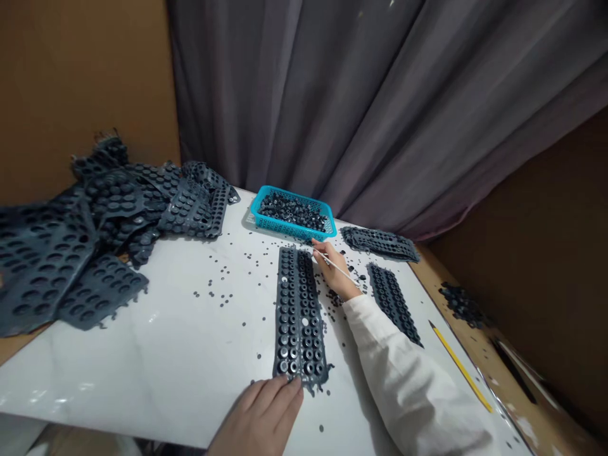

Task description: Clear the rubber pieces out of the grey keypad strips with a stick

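Observation:
A dark rubber sheet of moulded round parts [297, 304] lies lengthwise before me, with two holes showing the white surface through it. The fingers of my left hand [263, 415] lie flat on its near left corner, holding nothing. Over its far right end is my right hand [332, 269], closed round a thin white stick [337, 265] that slants back toward the wrist. What the stick's tip touches is too small to make out. Small black discs [222, 282] are scattered on both sides of the sheet.
Behind the sheet stands a turquoise basket [266, 223] of small black parts. Crumpled dark sheets [118, 202] are heaped at left. To the right lie stacked sheets [380, 244], another sheet [394, 304], a yellow pencil [460, 366] and a black pile [460, 304]. A grey curtain [304, 95] hangs behind.

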Demonstrator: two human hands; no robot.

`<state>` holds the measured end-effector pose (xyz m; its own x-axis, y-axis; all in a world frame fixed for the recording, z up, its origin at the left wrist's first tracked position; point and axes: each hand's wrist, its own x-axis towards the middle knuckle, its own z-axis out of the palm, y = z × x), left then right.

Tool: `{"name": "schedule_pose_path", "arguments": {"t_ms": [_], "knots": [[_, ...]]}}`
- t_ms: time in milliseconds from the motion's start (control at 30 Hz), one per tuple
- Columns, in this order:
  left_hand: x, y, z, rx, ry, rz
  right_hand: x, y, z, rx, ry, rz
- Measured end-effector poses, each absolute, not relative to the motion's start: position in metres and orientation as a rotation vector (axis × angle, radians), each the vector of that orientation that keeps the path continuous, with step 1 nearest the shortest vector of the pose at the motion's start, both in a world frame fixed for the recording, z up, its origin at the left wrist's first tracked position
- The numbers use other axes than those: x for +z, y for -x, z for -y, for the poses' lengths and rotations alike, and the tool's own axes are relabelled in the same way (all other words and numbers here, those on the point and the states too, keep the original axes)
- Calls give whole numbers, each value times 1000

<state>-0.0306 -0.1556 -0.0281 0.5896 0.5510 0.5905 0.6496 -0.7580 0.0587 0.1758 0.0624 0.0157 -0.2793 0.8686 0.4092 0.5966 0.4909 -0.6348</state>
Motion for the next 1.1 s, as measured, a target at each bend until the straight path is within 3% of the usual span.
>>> {"name": "schedule_pose_path", "arguments": {"t_ms": [200, 300, 467, 733, 1100], "knots": [[-19, 55, 157, -735, 3133, 1094, 23, -179, -33, 541, 1163, 1870], [10, 72, 141, -677, 3316, 1113, 20, -178, -22, 647, 1126, 1753], [55, 70, 53, -577, 3359, 1528, 5, -172, -16, 802, 1098, 1609], [8, 36, -45, -1055, 3206, 1616, -7, -173, -13, 792, 1105, 1537], [2, 36, -39, -963, 3368, 1429, 0, -172, 2, 895, 1094, 1671]]}}
